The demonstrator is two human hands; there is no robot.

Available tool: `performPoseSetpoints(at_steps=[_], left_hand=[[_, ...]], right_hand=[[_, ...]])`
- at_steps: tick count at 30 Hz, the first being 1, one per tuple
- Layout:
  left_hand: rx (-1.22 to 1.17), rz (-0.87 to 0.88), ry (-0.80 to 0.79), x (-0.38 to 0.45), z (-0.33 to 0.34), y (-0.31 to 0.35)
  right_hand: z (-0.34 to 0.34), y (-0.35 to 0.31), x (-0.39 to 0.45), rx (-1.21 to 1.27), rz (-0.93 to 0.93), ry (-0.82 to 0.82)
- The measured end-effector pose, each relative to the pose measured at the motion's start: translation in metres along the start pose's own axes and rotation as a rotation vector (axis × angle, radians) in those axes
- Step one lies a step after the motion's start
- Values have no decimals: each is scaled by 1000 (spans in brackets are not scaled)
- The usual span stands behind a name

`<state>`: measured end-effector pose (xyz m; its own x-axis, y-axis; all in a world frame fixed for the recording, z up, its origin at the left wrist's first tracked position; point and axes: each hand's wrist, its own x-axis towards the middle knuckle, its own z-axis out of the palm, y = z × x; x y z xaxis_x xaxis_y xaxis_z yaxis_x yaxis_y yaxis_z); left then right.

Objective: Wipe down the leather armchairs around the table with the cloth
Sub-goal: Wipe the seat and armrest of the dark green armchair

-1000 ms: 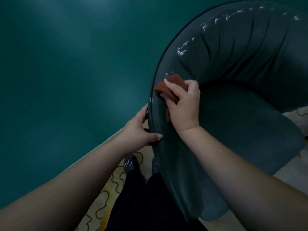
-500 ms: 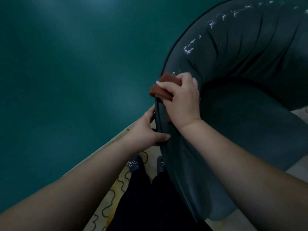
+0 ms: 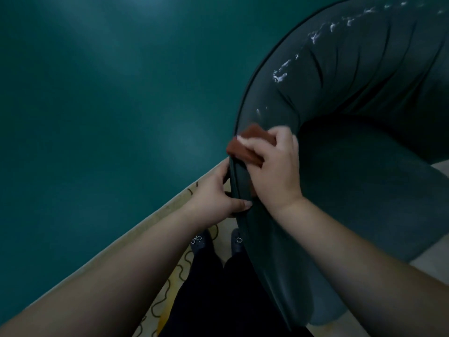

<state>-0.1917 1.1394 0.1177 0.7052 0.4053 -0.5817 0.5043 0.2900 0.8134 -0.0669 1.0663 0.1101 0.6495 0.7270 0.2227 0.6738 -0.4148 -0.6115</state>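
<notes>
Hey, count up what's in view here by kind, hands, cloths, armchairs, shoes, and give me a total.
Hands: 2, left hand gripping the armchair's edge, right hand pressing the cloth
Cloths: 1, brown cloth
Armchairs: 1, dark green armchair
Shoes: 2, left shoe, right shoe
Total: 6

This looks like a furnished sitting or lounge room, perhaps in a home or a café, though the dim light makes it hard to say which. A dark green leather armchair (image 3: 364, 166) with a curved, pleated back fills the right side. On the left rises a plain teal wall (image 3: 97, 105). Along the wall's foot, near the viewer, lies a pale rug (image 3: 175, 283) with dark squiggly lines.
</notes>
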Motion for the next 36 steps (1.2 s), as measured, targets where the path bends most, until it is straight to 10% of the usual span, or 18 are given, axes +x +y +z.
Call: performPoseSetpoints(at_steps=[18,26,36], left_hand=[[28,-32,11,0,1,4],[142,61,90,12,-6,9],[245,171,271,59,-5,34]], right_hand=[[2,-24,41,-167,-192,-219],[-7,12,11,166,157,154],[-2,28,35,145,100,92]])
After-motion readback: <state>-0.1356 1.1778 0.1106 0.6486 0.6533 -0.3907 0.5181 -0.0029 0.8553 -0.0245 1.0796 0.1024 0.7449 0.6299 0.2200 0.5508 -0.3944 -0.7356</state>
